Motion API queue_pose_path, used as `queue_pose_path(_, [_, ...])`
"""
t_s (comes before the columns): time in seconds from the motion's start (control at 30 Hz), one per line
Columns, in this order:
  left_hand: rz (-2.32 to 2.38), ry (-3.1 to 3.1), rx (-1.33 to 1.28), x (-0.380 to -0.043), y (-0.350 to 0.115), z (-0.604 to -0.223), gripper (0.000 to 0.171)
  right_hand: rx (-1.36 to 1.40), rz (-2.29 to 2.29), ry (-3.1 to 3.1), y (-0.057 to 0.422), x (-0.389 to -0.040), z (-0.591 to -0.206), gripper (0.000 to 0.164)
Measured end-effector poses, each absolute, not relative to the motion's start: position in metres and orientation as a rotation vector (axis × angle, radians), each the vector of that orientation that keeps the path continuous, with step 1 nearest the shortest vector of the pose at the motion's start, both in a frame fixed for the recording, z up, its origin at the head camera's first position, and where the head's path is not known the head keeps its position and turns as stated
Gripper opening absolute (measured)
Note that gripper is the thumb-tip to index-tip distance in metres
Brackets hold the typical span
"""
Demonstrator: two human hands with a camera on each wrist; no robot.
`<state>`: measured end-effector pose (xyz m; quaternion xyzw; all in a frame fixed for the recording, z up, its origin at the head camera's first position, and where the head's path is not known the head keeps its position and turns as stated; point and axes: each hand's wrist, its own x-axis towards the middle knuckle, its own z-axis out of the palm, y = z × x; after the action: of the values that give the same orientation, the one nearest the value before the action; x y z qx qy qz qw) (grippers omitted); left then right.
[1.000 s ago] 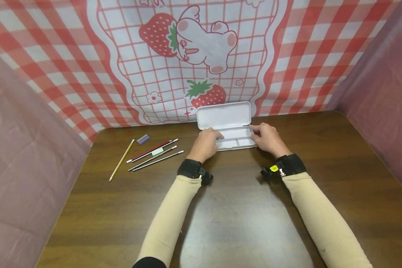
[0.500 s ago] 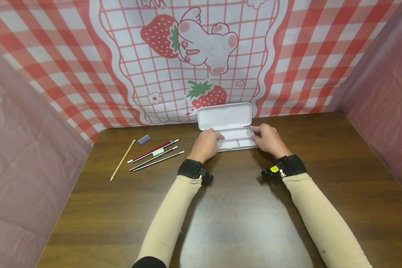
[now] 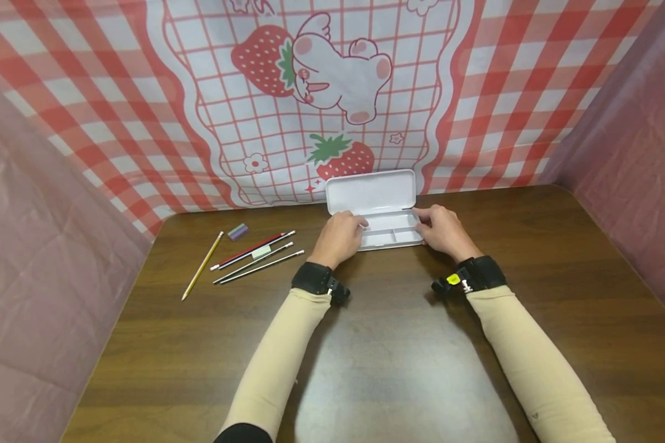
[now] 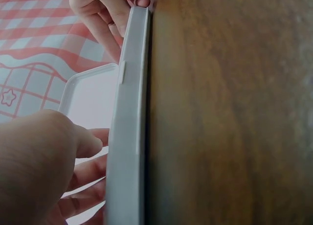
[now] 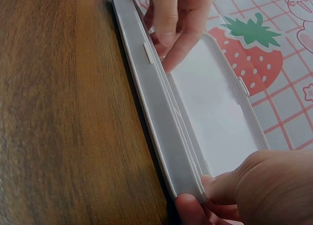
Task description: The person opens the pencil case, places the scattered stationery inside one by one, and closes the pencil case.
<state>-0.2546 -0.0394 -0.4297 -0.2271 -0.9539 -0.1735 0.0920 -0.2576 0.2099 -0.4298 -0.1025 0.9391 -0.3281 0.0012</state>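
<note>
A white pencil case stands at the back of the table with its lid raised against the curtain. Dividers split its tray into compartments. My right hand grips the right end; in the right wrist view the thumb lies on the rim and a fingertip on the outer corner. At the left end is my left hand, its fingers reaching over the tray. In the left wrist view, the left thumb and loosely bent fingers are spread apart behind the front wall.
Left of the case lie a yellow pencil, a red pencil and several dark pencils. A pale green eraser sits among them, with a purple eraser behind. A checked curtain closes off the back.
My left hand has drawn back slightly to the left, its fingers reaching less far over the tray. The right hand and the case have stayed put.
</note>
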Motion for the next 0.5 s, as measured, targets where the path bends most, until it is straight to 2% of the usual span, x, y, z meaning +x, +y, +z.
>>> queue_pose_path(0.5, [-0.434,-2.761,-0.709,-0.258,-0.041,-0.417,0.026,-0.331,-1.032,2.965,0.209,-0.259,-0.432,0.045])
